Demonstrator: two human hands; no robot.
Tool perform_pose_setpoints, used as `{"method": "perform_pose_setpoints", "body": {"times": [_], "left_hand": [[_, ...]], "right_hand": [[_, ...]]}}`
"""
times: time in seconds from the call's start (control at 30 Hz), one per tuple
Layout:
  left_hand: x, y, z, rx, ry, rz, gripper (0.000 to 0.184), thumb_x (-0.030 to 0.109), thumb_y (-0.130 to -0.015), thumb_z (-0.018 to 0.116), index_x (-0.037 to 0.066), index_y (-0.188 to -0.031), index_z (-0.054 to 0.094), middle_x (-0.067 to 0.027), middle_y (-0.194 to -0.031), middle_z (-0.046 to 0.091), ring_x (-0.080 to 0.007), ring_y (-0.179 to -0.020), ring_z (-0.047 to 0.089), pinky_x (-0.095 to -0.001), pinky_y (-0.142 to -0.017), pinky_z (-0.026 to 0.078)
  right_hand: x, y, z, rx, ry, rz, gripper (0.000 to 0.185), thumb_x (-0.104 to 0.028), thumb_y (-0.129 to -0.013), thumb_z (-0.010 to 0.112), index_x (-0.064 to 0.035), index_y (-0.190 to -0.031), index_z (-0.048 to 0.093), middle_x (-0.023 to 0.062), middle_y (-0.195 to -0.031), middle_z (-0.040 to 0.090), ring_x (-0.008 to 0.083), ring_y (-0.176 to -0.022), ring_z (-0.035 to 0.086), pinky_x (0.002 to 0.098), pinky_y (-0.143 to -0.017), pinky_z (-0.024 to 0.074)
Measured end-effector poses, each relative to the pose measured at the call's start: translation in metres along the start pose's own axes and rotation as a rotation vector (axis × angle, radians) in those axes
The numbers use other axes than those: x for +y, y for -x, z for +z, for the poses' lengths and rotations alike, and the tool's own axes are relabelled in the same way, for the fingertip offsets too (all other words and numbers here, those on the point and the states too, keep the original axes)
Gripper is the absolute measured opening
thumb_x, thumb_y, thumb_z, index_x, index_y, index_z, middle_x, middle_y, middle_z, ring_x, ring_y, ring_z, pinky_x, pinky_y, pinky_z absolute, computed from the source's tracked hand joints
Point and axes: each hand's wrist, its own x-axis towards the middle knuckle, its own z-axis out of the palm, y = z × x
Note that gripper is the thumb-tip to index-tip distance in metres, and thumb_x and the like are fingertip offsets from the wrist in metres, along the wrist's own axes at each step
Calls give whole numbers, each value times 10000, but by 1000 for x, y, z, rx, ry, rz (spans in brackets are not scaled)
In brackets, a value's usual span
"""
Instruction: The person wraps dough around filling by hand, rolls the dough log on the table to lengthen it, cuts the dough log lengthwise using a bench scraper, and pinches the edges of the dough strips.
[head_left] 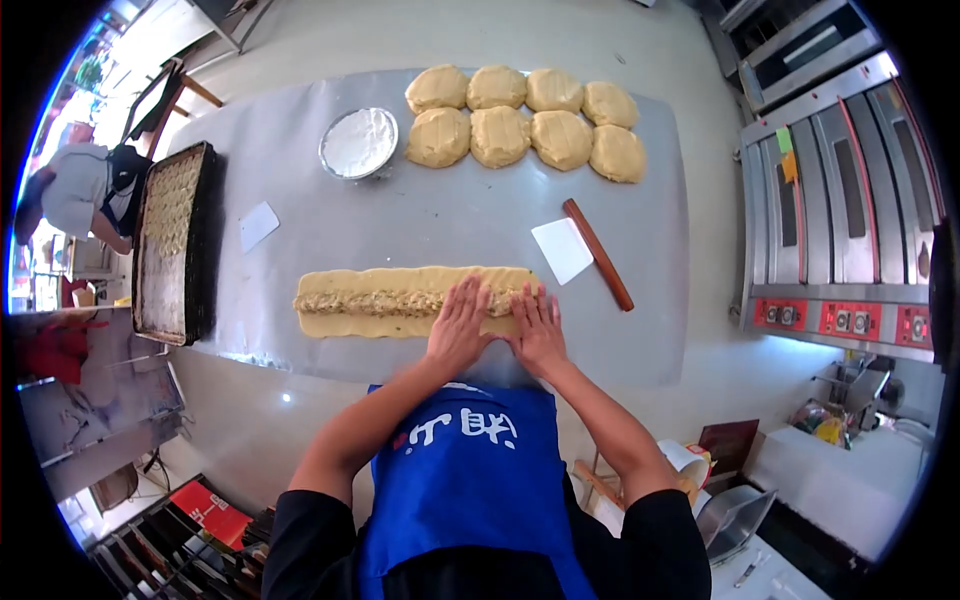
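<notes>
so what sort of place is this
Probably a bakery kitchen: eight rounds of dough sit on the worktable, a rolling pin lies nearby, and what look like deck ovens stand at the right.

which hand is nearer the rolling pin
Right: the right hand is at the right end of the dough, left of the rolling pin; the left hand is farther left

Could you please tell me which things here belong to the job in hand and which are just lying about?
Belonging, it seems:
- dough strip, under both hands
- filling along it
- dough mounds
- rolling pin
- bowl of white powder

Probably just lying about:
- red printed item, lower left
- dark red board, lower right
</notes>
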Motion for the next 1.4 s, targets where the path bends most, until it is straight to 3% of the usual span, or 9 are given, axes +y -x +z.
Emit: {"method": "perform_pose_setpoints", "body": {"times": [0.07, 0.17, 0.23, 0.27, 0.33, 0.43, 0.77, 0.93, 1.4], "left_hand": [[0, 20, -6, -16, 70, -164, 1027, 512, -979, 703, -44, -1707, 238, -278, -1798, 170, -432, -1689, 83, -563, -1370, 50], [-25, 53, -12, 226, 114, -402, 1050, 397, -970, 739, -62, -1718, 161, -324, -1787, 141, -476, -1683, 43, -580, -1361, 35], [-40, 83, -15, 506, 136, -505, 1003, 332, -1006, 719, -66, -1720, 139, -327, -1786, 139, -493, -1677, 43, -589, -1355, 34], [-45, 98, -16, 504, 136, -532, 1003, 332, -1006, 719, -66, -1720, 139, -327, -1786, 139, -493, -1677, 43, -589, -1355, 34], [-56, 120, -22, 597, 151, -693, 932, 351, -1061, 649, -86, -1709, 143, -350, -1780, 121, -529, -1663, 63, -611, -1346, 46], [-69, 150, -28, 679, 182, -758, 839, 310, -1100, 608, -89, -1702, 181, -338, -1759, 218, -506, -1656, 151, -586, -1348, 102], [-116, 180, -33, 728, 404, -795, 626, 184, -1097, 608, -85, -1621, 397, -303, -1634, 481, -469, -1546, 429, -569, -1313, 262], [-130, 187, -44, 687, 415, -772, 563, 140, -1087, 620, -56, -1592, 465, -267, -1596, 546, -432, -1506, 496, -558, -1296, 304], [-196, 221, -61, 757, 476, -834, 447, 137, -1102, 612, -3, -1524, 577, -185, -1499, 659, -362, -1348, 641, -547, -1279, 349]], "right_hand": [[-7, -1, -11, -62, 14, 20, 814, -442, -1077, 593, -29, -1712, 297, 266, -1804, 172, 447, -1678, 147, 627, -1340, 108], [-14, -24, -19, 304, -120, -41, 818, -500, -1098, 547, -1, -1700, 306, 283, -1787, 199, 438, -1671, 181, 637, -1320, 158], [-23, -45, -20, 456, -140, -87, 744, -555, -1103, 510, 4, -1590, 451, 274, -1606, 457, 454, -1515, 426, 605, -1211, 337], [-24, -51, -17, 436, -149, -104, 744, -555, -1103, 510, 4, -1590, 451, 274, -1606, 457, 454, -1515, 426, 605, -1211, 337], [-20, -73, -12, 186, -126, -205, 659, -621, -1063, 552, -8, -1297, 614, 200, -1217, 607, 404, -1152, 595, 536, -1012, 467], [-22, -99, -7, 190, -56, -441, 633, -665, -978, 645, -38, -1051, 603, 155, -1001, 567, 380, -963, 571, 497, -899, 492], [-43, -123, -2, -18, 98, -509, 690, -686, -854, 746, -50, -1049, 565, 161, -1034, 573, 363, -999, 596, 482, -860, 496], [-74, -149, 51, 34, 207, -500, 774, -846, -887, 582, -74, -935, 560, 132, -953, 585, 309, -927, 595, 450, -806, 487], [-132, -183, 53, 7, 209, -514, 893, -940, -847, 517, -50, -900, 581, 140, -872, 633, 312, -825, 622, 445, -735, 493]]}}
